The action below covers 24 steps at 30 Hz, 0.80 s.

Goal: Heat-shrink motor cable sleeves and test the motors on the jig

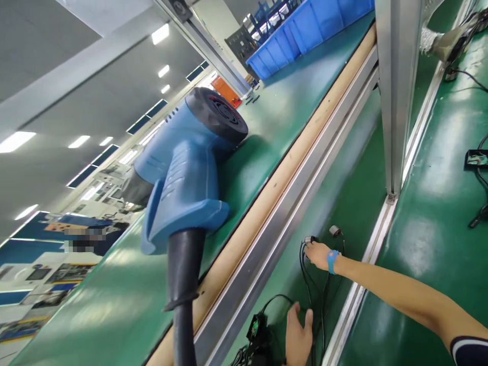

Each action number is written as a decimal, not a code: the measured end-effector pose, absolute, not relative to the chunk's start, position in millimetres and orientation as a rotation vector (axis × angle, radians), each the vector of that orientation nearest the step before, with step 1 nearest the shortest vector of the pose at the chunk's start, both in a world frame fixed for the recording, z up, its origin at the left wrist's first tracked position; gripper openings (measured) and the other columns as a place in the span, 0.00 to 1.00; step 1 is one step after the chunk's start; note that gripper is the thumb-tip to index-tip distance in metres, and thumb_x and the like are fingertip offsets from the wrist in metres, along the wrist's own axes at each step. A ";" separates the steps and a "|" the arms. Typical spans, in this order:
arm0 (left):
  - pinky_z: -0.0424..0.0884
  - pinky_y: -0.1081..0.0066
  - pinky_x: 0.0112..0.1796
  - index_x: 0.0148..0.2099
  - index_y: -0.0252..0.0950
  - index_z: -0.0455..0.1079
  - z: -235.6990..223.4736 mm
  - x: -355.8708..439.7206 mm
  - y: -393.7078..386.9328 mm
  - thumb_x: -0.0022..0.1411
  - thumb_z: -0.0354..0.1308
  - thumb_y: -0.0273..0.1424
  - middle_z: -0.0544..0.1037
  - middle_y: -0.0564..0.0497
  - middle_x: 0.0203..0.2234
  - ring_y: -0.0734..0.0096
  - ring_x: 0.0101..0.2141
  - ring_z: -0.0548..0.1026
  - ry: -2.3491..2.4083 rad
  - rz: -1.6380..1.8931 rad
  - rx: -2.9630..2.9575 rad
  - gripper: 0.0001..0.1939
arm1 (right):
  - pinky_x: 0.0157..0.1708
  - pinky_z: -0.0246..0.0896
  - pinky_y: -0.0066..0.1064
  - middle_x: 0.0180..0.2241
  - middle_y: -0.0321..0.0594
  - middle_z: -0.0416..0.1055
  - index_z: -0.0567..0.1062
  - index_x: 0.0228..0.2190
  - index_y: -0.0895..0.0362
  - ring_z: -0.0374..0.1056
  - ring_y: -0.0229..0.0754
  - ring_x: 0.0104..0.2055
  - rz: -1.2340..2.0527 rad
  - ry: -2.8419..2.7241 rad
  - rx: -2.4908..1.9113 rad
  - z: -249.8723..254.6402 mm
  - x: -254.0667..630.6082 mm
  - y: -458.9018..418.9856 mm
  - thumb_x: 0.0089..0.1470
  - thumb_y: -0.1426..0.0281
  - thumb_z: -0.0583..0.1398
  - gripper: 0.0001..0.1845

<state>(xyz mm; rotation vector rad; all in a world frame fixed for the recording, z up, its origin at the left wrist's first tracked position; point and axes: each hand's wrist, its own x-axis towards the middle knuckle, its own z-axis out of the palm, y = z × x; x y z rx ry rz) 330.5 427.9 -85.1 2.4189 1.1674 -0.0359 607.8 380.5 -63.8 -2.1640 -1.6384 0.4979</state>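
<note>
My right hand (317, 255), with a blue wrist strap (332, 261), reaches in from the right. Its fingers are closed at a small silver cylinder on a black cable (309, 239). A similar silver cylinder (334, 231) lies on the green surface just beyond it. At the bottom, my left hand (299, 333) has thumb and finger apart and holds nothing that I can see. Black cables (305, 277) run down between the hands. To the left of my left hand sits a small black box with a green circuit board (254, 327), above a dark bundle of cables.
A blue heat gun (190, 168) hangs close in front, its thick cord running down. Behind it runs a raised green belt (285, 109) with a metal frame. Blue bins (290, 43) stand on it. An upright metal post (396, 101) rises at right; more cabled parts (476, 158) lie beyond.
</note>
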 end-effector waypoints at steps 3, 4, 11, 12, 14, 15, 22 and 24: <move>0.63 0.51 0.62 0.63 0.28 0.59 -74.8 399.6 438.2 0.66 0.47 0.48 0.68 0.31 0.60 0.49 0.62 0.66 1.123 0.307 2.429 0.34 | 0.46 0.68 0.40 0.43 0.52 0.76 0.79 0.39 0.60 0.71 0.54 0.49 0.530 -1.617 -2.163 -55.9 614.3 371.9 0.57 0.72 0.60 0.09; 0.62 0.51 0.62 0.64 0.29 0.59 -73.8 423.3 441.5 0.67 0.45 0.47 0.67 0.31 0.61 0.49 0.63 0.65 1.119 0.370 2.434 0.32 | 0.46 0.68 0.40 0.42 0.51 0.76 0.79 0.38 0.58 0.71 0.54 0.49 0.536 -1.586 -2.171 -53.3 620.9 369.0 0.58 0.70 0.60 0.09; 0.70 0.54 0.53 0.52 0.28 0.68 -80.7 541.1 478.5 0.64 0.54 0.37 0.76 0.29 0.50 0.48 0.54 0.74 1.320 0.231 2.463 0.19 | 0.49 0.67 0.47 0.52 0.61 0.69 0.76 0.45 0.64 0.67 0.61 0.55 0.673 -1.204 -2.333 -57.4 682.9 338.8 0.48 0.69 0.67 0.22; 0.71 0.53 0.50 0.48 0.28 0.69 -81.2 548.3 483.6 0.63 0.57 0.37 0.77 0.29 0.47 0.46 0.51 0.76 1.343 0.213 2.465 0.18 | 0.48 0.69 0.43 0.52 0.59 0.70 0.77 0.43 0.63 0.70 0.58 0.52 0.723 -1.190 -2.313 -59.9 687.7 333.8 0.47 0.70 0.68 0.20; 0.71 0.53 0.47 0.44 0.27 0.68 -80.0 556.5 490.5 0.61 0.59 0.35 0.76 0.30 0.43 0.44 0.48 0.77 1.345 0.194 2.488 0.15 | 0.42 0.71 0.34 0.46 0.53 0.75 0.77 0.40 0.62 0.75 0.49 0.44 0.811 -1.155 -2.267 -63.4 695.2 324.8 0.51 0.68 0.66 0.14; 0.71 0.53 0.47 0.43 0.27 0.68 -78.4 558.3 491.8 0.61 0.59 0.33 0.76 0.31 0.42 0.45 0.47 0.76 1.314 0.183 2.509 0.13 | 0.38 0.71 0.31 0.41 0.50 0.77 0.78 0.38 0.62 0.76 0.45 0.38 0.872 -1.116 -2.234 -64.2 698.3 320.8 0.53 0.65 0.65 0.13; 0.70 0.60 0.53 0.46 0.34 0.68 -72.9 557.0 448.4 0.62 0.59 0.29 0.71 0.44 0.44 0.61 0.47 0.73 0.796 0.168 2.646 0.10 | 0.28 0.70 0.28 0.24 0.46 0.76 0.78 0.29 0.63 0.74 0.41 0.25 1.286 -0.878 -2.110 -61.8 694.6 293.5 0.62 0.51 0.55 0.28; 0.71 0.60 0.52 0.49 0.36 0.68 -76.0 553.2 430.1 0.62 0.57 0.25 0.69 0.44 0.46 0.62 0.47 0.72 0.635 0.170 2.704 0.12 | 0.37 0.71 0.32 0.33 0.52 0.78 0.79 0.34 0.63 0.76 0.46 0.35 1.088 -0.972 -2.262 -58.9 683.5 288.3 0.62 0.54 0.58 0.23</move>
